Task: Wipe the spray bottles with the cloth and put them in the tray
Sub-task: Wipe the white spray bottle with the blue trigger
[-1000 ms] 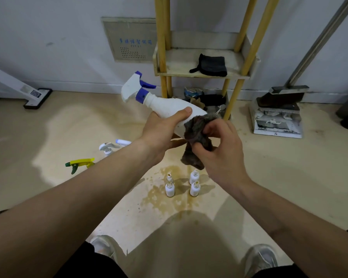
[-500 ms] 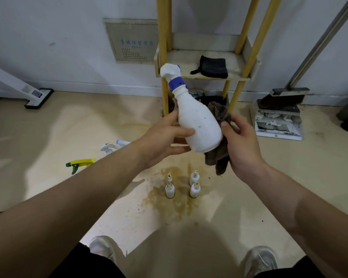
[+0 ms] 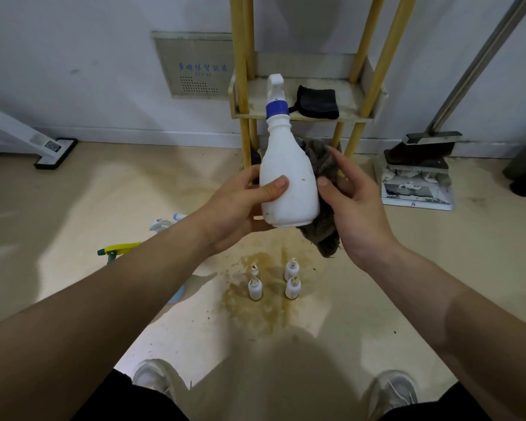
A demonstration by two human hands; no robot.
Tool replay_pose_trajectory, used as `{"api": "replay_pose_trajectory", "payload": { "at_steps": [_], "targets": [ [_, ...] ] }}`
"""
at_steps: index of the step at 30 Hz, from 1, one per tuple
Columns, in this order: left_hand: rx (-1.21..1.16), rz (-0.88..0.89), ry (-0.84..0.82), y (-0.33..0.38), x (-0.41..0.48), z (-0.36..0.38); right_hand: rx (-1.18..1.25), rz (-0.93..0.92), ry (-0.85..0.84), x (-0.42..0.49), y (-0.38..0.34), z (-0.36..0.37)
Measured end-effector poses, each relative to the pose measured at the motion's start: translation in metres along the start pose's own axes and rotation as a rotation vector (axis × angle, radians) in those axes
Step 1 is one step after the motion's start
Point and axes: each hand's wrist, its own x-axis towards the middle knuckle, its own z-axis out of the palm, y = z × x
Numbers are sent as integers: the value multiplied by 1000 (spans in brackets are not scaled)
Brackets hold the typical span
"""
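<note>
Beige floor (image 3: 73, 208), stained brown at 6 o'clock. Yellow-legged rack (image 3: 239, 56) at 12 o'clock against the wall, its tray (image 3: 310, 65) holding a black rag (image 3: 316, 101). Dustpan (image 3: 416, 189) at 3 o'clock. White spray bottle (image 3: 289, 177), blue collar, upright at centre, held off the floor. Left hand (image 3: 237, 208): thumb and fingers wrapped round the bottle's lower body. Right hand (image 3: 356, 208): thumb pins brown cloth (image 3: 325, 235) against the bottle's right side. Four small bottles (image 3: 255, 290) standing at 6 o'clock.

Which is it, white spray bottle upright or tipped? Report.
Upright: the white spray bottle, gripped by the left hand, has its nozzle on top, base below; the right hand holds the cloth.
</note>
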Motion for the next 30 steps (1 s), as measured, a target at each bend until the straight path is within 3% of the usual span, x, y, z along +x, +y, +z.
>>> {"api": "replay_pose_trajectory", "payload": {
  "at_steps": [7, 10, 22, 26, 30],
  "targets": [
    [85, 25, 34, -2, -1, 3, -486, -513, -74, -17, 7, 9],
    [68, 15, 48, -5, -2, 3, -563, -637, -44, -20, 16, 8],
    [23, -22, 87, -7, -4, -2, -582, -652, -35, -25, 22, 1],
    [83, -40, 37, -12, -3, 2, -380, -348, -22, -12, 9, -3],
    [133, -43, -24, -14, -3, 10, -219, -205, 62, 6, 0, -11]
  ]
}}
